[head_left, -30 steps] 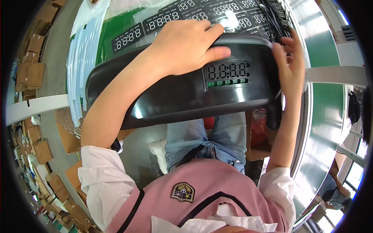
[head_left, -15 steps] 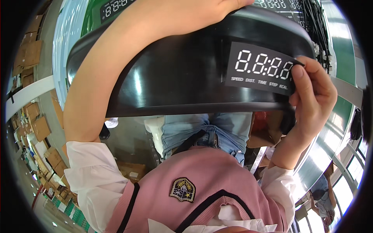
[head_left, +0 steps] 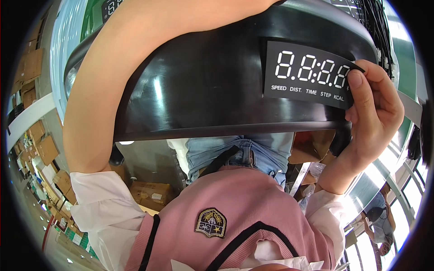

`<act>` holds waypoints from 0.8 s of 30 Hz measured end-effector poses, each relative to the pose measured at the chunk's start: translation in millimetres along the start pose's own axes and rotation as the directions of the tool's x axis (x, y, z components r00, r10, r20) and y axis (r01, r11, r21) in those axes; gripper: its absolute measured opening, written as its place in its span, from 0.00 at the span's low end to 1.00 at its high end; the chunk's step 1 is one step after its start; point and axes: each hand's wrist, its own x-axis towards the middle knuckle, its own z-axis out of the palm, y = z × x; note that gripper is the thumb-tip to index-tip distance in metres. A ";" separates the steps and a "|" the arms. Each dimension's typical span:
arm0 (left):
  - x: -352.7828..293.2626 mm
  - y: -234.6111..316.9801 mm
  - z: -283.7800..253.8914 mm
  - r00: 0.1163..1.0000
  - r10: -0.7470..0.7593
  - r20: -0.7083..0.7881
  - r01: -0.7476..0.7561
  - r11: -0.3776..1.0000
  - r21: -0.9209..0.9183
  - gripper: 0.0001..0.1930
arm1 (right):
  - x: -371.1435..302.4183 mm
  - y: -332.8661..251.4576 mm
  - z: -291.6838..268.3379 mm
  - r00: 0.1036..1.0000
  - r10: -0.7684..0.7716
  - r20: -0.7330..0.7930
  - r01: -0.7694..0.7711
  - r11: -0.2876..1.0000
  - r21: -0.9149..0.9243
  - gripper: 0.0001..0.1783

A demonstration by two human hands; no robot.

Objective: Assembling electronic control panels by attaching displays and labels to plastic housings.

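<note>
A glossy black curved plastic housing (head_left: 203,86) stretches across in front of my body. Over its right part lies a thin black display sticker (head_left: 307,97) with white segmented digits and a row of small white lettering. My right hand (head_left: 377,99) pinches the sticker's right end between thumb and fingers, and that end curls up off the housing. Whether its left end touches the surface I cannot tell. My left arm arches over the left side of the housing. Only part of my left hand (head_left: 255,7) shows at the housing's far edge; its fingers are cut off by the picture's top.
More digit display sheets (head_left: 346,7) lie beyond the housing, and another (head_left: 110,9) is at the far left. A bundle of black cables (head_left: 382,31) hangs at the far right. Cardboard boxes (head_left: 151,194) stand below and along the left. Another person (head_left: 379,221) is at the lower right.
The sticker and my right hand have shifted slightly right. The housing appears a little larger and wider in view, and my left arm has moved left, its hand further out at the top.
</note>
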 end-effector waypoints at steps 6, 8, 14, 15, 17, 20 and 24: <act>0.9 1.7 0.5 1.000 -0.027 -0.002 0.027 1.000 -0.002 0.16 | -0.1 -0.6 -1.0 1.000 0.005 -0.001 -0.005 1.000 0.021 0.12; 0.8 1.8 1.2 1.000 -0.021 -0.003 0.021 1.000 0.002 0.16 | -0.7 -1.0 -0.7 1.000 -0.002 -0.004 0.002 1.000 0.006 0.12; 1.1 2.4 -0.8 1.000 -0.023 0.017 0.022 0.998 0.060 0.17 | -1.8 -1.0 0.7 1.000 -0.019 -0.013 0.019 1.000 -0.020 0.11; 1.4 2.2 -0.3 1.000 -0.022 0.017 0.021 0.998 0.059 0.17 | -1.9 -1.2 1.0 1.000 -0.018 -0.014 0.018 1.000 -0.021 0.11; 1.3 2.3 0.7 1.000 -0.010 0.010 0.009 0.999 0.035 0.17 | -2.6 -1.8 1.6 1.000 -0.014 -0.024 0.014 1.000 -0.024 0.11; 4.5 -3.9 3.2 1.000 -0.025 0.016 0.024 0.999 0.025 0.17 | -2.3 -1.0 1.0 1.000 -0.018 -0.024 0.017 0.999 -0.030 0.11; 3.6 -2.5 2.6 0.999 -0.045 0.020 0.045 0.999 0.026 0.17 | -2.2 -0.9 0.5 0.999 -0.030 -0.015 0.029 0.999 -0.042 0.11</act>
